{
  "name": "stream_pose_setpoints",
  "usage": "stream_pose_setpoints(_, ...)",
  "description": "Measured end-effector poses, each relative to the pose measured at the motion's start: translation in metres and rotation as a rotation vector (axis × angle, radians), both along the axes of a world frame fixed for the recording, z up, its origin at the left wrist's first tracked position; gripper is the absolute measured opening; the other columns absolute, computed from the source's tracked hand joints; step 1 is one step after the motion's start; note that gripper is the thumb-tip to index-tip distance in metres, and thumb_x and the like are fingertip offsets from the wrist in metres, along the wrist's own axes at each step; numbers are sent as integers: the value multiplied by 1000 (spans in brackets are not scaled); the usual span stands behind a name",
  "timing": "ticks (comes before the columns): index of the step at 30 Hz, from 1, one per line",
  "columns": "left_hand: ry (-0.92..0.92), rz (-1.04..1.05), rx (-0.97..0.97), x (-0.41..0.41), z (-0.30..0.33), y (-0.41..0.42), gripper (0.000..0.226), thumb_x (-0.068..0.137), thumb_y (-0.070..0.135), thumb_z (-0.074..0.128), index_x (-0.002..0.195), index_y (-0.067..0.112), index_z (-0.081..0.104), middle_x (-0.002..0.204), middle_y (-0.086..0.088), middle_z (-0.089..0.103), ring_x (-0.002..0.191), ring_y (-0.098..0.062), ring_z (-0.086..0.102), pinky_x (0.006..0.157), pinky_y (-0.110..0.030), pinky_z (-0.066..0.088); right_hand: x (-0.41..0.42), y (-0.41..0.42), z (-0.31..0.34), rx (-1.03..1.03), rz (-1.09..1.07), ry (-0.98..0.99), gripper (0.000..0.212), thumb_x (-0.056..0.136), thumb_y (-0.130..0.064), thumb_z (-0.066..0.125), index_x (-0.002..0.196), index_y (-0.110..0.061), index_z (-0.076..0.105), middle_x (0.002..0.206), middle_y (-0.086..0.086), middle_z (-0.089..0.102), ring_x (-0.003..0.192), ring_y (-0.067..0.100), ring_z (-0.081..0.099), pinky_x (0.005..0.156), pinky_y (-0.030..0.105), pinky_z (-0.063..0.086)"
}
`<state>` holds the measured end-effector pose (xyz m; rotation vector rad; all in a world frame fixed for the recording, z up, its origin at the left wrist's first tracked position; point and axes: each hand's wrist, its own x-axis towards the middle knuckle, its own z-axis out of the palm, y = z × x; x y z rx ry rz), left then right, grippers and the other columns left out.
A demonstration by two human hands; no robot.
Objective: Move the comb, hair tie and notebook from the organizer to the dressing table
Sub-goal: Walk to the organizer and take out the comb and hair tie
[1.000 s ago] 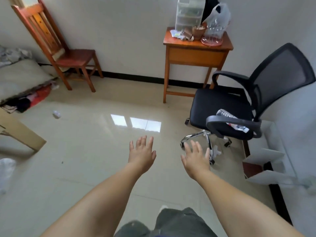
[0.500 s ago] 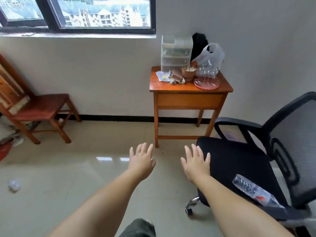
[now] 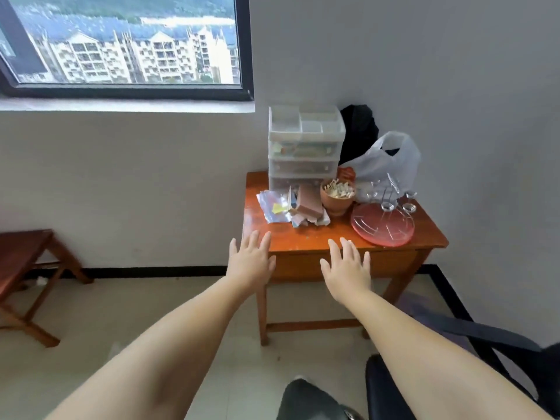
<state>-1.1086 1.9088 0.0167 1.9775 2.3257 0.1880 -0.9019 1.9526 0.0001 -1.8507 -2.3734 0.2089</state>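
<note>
A translucent white drawer organizer [image 3: 304, 150] stands at the back left of a small orange wooden dressing table [image 3: 315, 237] against the wall. Its drawers show blurred coloured contents; I cannot make out a comb, hair tie or notebook. My left hand [image 3: 250, 259] hovers open, palm down, at the table's front left corner. My right hand [image 3: 347, 266] is open too, palm down, before the table's front edge. Neither hand holds anything.
On the table lie a clear plastic pouch [image 3: 272, 206], a brown box on papers [image 3: 307, 204], a clay pot of small pieces [image 3: 337, 197], a pink round rack tray [image 3: 382, 227], and a white plastic bag [image 3: 386, 165]. A black office chair [image 3: 454, 368] is at lower right, a wooden chair [image 3: 24, 268] at left.
The view has risen and closed in on the table; it now sits just beyond my outstretched hands. The office chair has slid to the lower right edge. Both hands stay open.
</note>
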Motion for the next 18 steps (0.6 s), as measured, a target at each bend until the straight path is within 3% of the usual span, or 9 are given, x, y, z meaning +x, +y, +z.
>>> stream_pose_setpoints(5, -55, 73, 106, -31, 35, 141, 57, 94, 40, 31, 146, 22, 15, 154, -7, 23, 142, -26, 21, 116, -47, 18, -38, 142, 25, 18, 30, 18, 55, 96, -42, 25, 147, -23, 17, 156, 5, 19, 145, 23, 13, 116, 50, 8)
stream_pose_setpoints(8, -149, 74, 185, -47, 54, 204, 55, 93, 38, 36, 144, 21, 22, 149, -9, 31, 137, -29, 28, 111, -43, 27, -62, 208, 38, -60, -29, 185, 50, 95, -37, 29, 141, -17, 29, 146, 10, 37, 132, 29, 36, 105, 46, 33)
stream_pose_setpoints(11, -212, 61, 224, -64, 70, 261, 49, 94, 29, 35, 142, 20, 27, 142, -13, 36, 129, -33, 35, 101, -44, 36, -93, 257, 51, -322, -195, 691, 46, 95, -29, 35, 139, -16, 33, 133, 11, 49, 113, 29, 52, 89, 41, 47)
stream_pose_setpoints(14, -281, 101, 244, -80, 82, 305, 44, 96, 23, 34, 140, 21, 33, 143, -15, 35, 125, -36, 38, 97, -45, 40, -125, 291, 60, -599, -440, 1284, 41, 93, -20, 39, 134, -19, 38, 121, 7, 52, 108, 28, 56, 74, 38, 54)
stream_pose_setpoints(16, -320, 67, 255, -90, 85, 324, 37, 96, 25, 36, 131, 21, 46, 137, -12, 43, 119, -35, 46, 92, -43, 44, -141, 309, 67, -707, -591, 1597, 31, 92, -14, 40, 122, -14, 49, 112, 9, 56, 103, 27, 58, 65, 35, 51)
stream_pose_setpoints(18, -322, -12, 245, -99, 83, 334, 28, 95, 28, 37, 113, 20, 58, 123, -7, 52, 106, -32, 54, 83, -35, 45, -151, 319, 71, -769, -713, 1836, 20, 90, -8, 38, 97, -8, 57, 93, 10, 62, 84, 23, 61, 62, 32, 48)
